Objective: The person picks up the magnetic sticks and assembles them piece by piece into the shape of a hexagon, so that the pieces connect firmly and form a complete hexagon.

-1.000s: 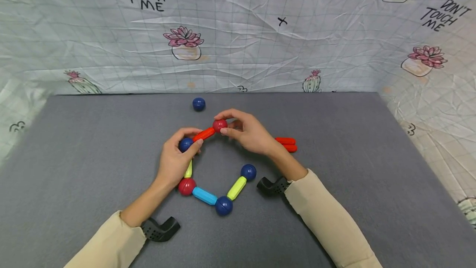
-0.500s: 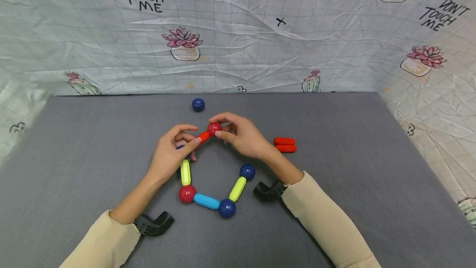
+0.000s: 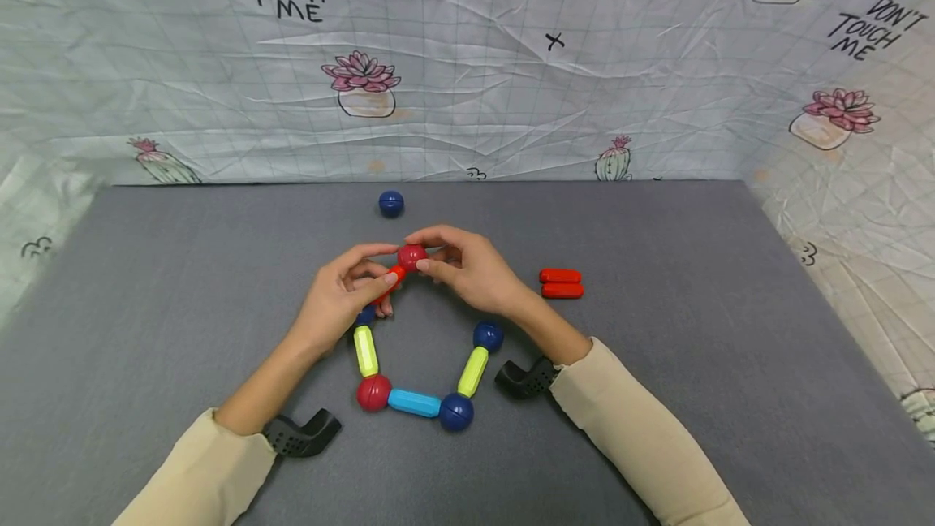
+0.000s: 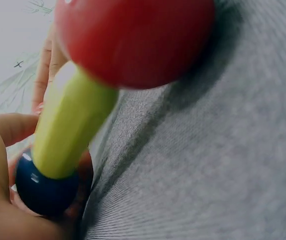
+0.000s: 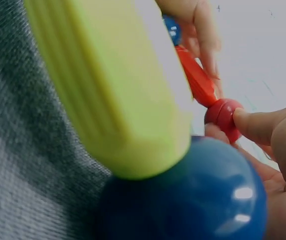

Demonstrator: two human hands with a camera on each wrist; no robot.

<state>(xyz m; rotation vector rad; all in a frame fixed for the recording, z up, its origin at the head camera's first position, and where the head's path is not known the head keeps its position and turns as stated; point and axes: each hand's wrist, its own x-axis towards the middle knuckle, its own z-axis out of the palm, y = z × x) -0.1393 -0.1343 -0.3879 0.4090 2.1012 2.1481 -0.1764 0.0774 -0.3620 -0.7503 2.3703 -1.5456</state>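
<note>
My left hand [image 3: 332, 295] holds a red rod [image 3: 395, 273], its thumb lying along it. Fingers partly cover the blue ball [image 3: 365, 316] at the rod's lower end. Between thumb and fingertips my right hand [image 3: 471, 270] pinches a red ball [image 3: 412, 257], which touches the rod's upper end in the right wrist view. From the blue ball the chain runs down through a yellow-green rod [image 3: 366, 350], a second red ball [image 3: 374, 393], a light blue rod [image 3: 414, 403], another blue ball [image 3: 456, 412] and a second yellow-green rod [image 3: 472, 372] to an end blue ball [image 3: 488, 337].
Two loose red rods [image 3: 562, 283] lie side by side right of the right hand. A single blue ball [image 3: 390, 204] sits near the back edge of the grey table [image 3: 657, 266]. Behind it hangs a printed cloth [image 3: 467, 104].
Both hands have come left and a little nearer, bringing the held red ball and red rod along. The chain's lower part has shifted nearer and slightly right. The rod now slants more steeply.
</note>
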